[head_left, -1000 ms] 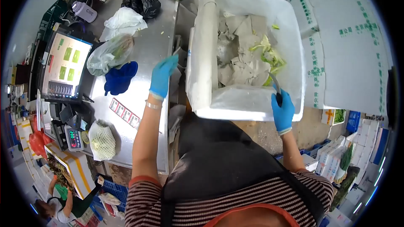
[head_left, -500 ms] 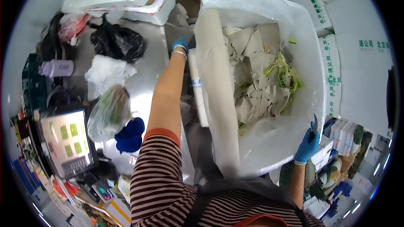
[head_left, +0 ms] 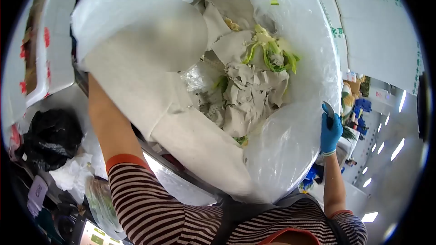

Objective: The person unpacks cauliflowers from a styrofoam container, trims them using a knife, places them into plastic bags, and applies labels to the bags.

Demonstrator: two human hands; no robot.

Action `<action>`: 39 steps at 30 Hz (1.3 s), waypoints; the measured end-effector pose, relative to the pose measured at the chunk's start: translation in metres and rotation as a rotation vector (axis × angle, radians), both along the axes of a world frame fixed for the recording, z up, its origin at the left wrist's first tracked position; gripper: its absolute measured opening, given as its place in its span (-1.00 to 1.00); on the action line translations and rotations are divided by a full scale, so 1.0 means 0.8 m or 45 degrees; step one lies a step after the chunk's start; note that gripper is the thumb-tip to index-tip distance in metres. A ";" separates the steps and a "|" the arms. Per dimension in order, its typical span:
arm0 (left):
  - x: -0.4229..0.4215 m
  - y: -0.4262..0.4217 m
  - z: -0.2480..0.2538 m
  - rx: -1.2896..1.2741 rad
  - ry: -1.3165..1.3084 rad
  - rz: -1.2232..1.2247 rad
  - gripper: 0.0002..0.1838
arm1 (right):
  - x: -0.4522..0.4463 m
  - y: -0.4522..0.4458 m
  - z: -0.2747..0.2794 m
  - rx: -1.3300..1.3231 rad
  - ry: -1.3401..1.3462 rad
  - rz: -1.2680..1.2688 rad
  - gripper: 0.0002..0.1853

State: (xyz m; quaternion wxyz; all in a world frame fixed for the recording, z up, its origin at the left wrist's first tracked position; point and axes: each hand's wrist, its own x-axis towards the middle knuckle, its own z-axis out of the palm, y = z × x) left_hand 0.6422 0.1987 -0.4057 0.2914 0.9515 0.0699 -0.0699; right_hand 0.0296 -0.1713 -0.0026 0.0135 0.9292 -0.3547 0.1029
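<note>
A small knife with a curved blade [head_left: 329, 109] is gripped in my right hand [head_left: 331, 131], which wears a blue glove and rests at the right rim of a large bin lined with clear plastic [head_left: 290, 154]. My left arm reaches up along the bin's left side, and its hand is hidden behind the bin. A long beige paper-like sheet [head_left: 131, 72] drapes over the left side of the bin, its upper part blurred. Inside lie torn grey-beige paper pieces [head_left: 247, 90] and green leafy vegetable trimmings [head_left: 277, 56].
White foam boxes with green print [head_left: 377, 22] are stacked at the right. Another foam box [head_left: 56, 41] stands at the upper left. Below it are a black plastic bag [head_left: 52, 138], crumpled white material [head_left: 72, 174], a bagged vegetable [head_left: 101, 199] and a lit screen [head_left: 95, 236].
The bin now fills more of the view and has come closer, tilted up. My left hand has gone out of sight behind it. My right hand still grips the knife at the rim.
</note>
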 end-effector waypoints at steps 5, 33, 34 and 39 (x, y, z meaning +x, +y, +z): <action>0.005 0.000 0.001 -0.022 -0.034 0.009 -0.65 | 0.004 -0.002 -0.001 0.102 0.039 -0.062 -0.81; -0.776 0.002 0.504 -0.378 -0.514 0.262 -0.78 | -0.015 -0.001 0.042 1.581 -0.442 0.670 -0.70; -0.810 -0.013 0.532 -0.172 -0.483 0.180 -0.75 | -0.012 0.023 0.061 1.633 -0.364 0.823 -0.69; -0.961 -0.102 0.566 0.205 -0.656 0.098 -0.74 | -0.022 0.122 0.150 1.609 0.314 1.874 0.01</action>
